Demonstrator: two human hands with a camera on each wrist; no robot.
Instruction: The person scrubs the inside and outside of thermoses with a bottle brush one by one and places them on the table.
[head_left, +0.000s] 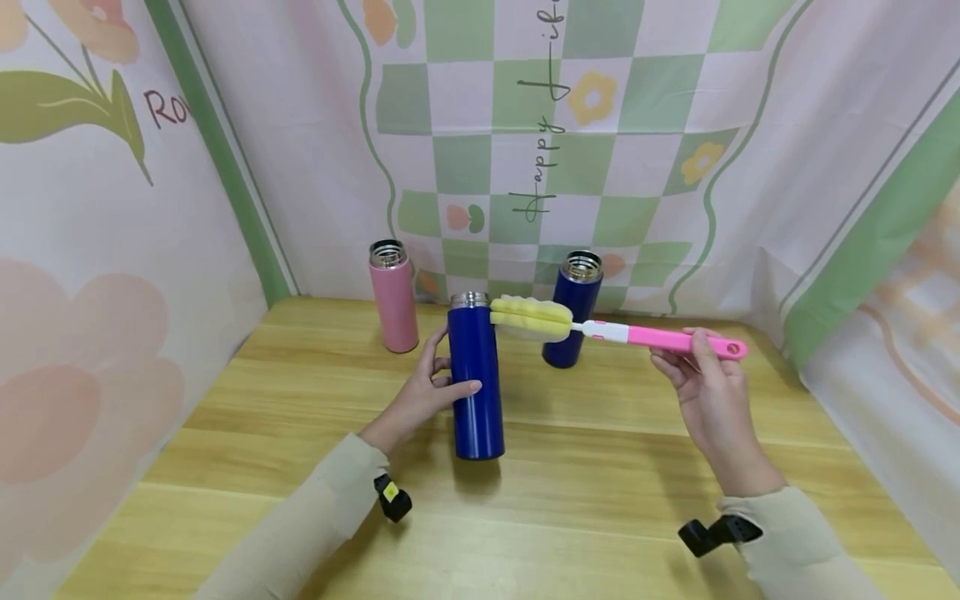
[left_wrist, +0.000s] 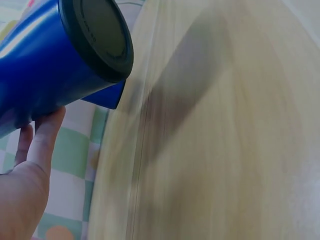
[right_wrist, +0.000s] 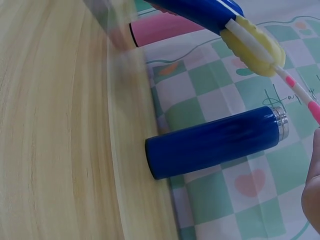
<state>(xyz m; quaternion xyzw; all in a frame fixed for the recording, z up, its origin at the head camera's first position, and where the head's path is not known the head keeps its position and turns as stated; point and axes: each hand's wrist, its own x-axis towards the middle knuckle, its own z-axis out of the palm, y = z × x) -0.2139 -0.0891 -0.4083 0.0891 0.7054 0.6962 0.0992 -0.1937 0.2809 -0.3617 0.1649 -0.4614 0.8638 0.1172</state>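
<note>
My left hand (head_left: pixel 423 390) grips a dark blue bottle (head_left: pixel 477 392) round its middle, thumb across the front. The bottle has no lid and shows a bare steel neck; its dark base (left_wrist: pixel 97 37) is lifted off the wood in the left wrist view. In my right hand (head_left: pixel 712 396) is a bottle brush, pinched by its pink handle (head_left: pixel 667 337) and lying nearly level. Its yellow sponge head (head_left: pixel 532 317) points left, the tip right at the held bottle's side just below the neck. The sponge is outside the bottle in the right wrist view (right_wrist: pixel 260 52).
Behind the brush stands a second blue bottle (head_left: pixel 566 350), lidless. A pink bottle (head_left: pixel 395 312), also lidless, stands at the back left. The wooden table (head_left: pixel 600 517) ends at a patterned curtain (head_left: pixel 465 100). Black wrist cameras sit on both sleeves.
</note>
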